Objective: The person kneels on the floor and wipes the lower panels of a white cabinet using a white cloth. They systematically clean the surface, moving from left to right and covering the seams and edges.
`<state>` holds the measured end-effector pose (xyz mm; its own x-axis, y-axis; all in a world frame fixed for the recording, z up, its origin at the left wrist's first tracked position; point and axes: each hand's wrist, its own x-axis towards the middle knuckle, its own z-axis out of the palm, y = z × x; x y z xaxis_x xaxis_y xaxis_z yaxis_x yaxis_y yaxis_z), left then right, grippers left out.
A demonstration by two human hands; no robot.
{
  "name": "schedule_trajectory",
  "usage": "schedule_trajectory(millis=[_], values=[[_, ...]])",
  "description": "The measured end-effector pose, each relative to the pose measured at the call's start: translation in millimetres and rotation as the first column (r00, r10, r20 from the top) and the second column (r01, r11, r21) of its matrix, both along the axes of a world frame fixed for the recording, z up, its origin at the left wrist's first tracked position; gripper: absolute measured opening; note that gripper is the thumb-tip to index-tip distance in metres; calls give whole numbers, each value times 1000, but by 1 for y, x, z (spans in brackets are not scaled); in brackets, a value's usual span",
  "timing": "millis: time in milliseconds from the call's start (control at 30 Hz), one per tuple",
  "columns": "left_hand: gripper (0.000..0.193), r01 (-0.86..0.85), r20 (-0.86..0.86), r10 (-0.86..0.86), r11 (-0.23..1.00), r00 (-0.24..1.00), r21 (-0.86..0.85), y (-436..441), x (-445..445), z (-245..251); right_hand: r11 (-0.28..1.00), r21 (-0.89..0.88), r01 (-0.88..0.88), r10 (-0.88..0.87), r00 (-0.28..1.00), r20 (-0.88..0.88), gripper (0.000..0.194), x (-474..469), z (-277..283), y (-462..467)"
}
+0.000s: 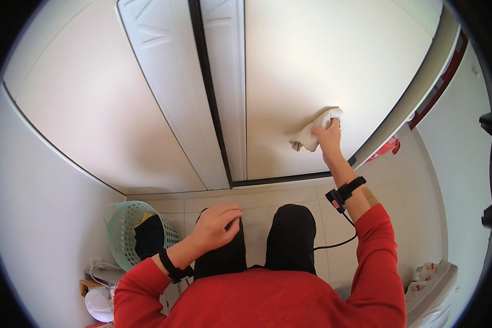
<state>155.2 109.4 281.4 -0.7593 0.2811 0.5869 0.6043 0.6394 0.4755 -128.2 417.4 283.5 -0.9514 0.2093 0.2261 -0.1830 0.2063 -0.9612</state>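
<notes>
A pale cloth (311, 133) is bunched in my right hand (329, 133), which presses it against the lower part of a white cabinet door panel (303, 61). My left hand (217, 225) rests on my left knee in black trousers, its fingers loosely curved and holding nothing. Left of the dark vertical strip (211, 90) stands another pale panel (86, 102) with a grey-white band along its edge. Both wrists wear black straps, and a small device with a cable sits on the right one.
A light green perforated laundry basket (115, 233) holding dark and yellow fabric stands by the left wall. Below it are a white round object (99, 305) and a cable. A red and white bag (385, 149) lies beyond the cabinet's right edge. A plastic-covered item (432, 291) stands at the lower right.
</notes>
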Motion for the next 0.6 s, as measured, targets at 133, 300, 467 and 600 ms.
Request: schedule_trajectory(millis=[133, 300, 467, 600], values=[[20, -11, -4, 11, 1000, 1000, 17, -2, 2, -1, 989, 126, -83, 93, 993, -78, 64, 18, 19, -39], [19, -10, -9, 10, 999, 1000, 33, -6, 3, -4, 959, 252, -131, 183, 963, -196, 54, 35, 42, -87], [19, -10, -17, 10, 999, 1000, 31, -8, 3, -4, 926, 301, -227, 295, 934, -202, 47, 49, 85, -125], [19, -5, 11, 5, 999, 1000, 49, -7, 4, -3, 894, 433, -112, 375, 716, -588, 45, 55, 114, -153]])
